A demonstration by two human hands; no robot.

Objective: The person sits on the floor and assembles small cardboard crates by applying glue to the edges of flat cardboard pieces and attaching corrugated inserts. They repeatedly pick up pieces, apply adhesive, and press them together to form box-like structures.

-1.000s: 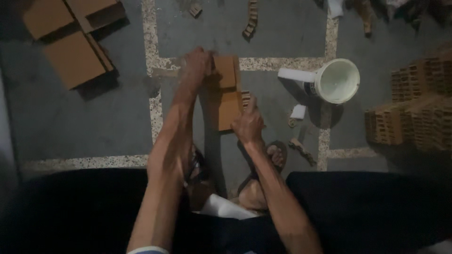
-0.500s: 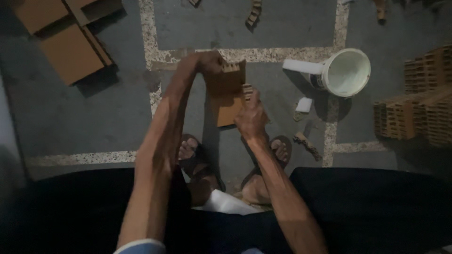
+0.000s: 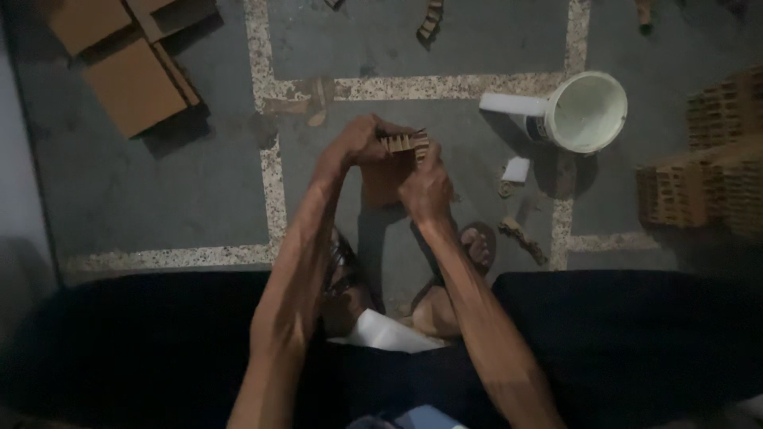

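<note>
A dim grey concrete floor [image 3: 159, 199], crossed by pale speckled terrazzo strips, fills the view from above. The person's two bare forearms reach forward from the bottom of the frame and meet near the centre. The left hand [image 3: 358, 143] and the right hand [image 3: 425, 187] are closed together around a small brown ridged cardboard piece [image 3: 404, 142], held up in the air above the floor between the fingertips. The left hand's fingers curl over its left end; the right hand's fingers pinch its right end from below. A flat brown cardboard sheet [image 3: 381, 187] shows just under the hands, partly hidden by them; whether it is held or lies on the floor cannot be told.

Below the arms, two feet in dark sandals [image 3: 477, 246] rest on the floor. To the right lies a white plastic bucket [image 3: 584, 111] tipped on its side, its open mouth facing the camera. At the far right stand stacks of brown honeycomb cardboard blocks [image 3: 715, 175]. In the upper left corner lie flat brown cardboard boxes [image 3: 131, 87].
</note>
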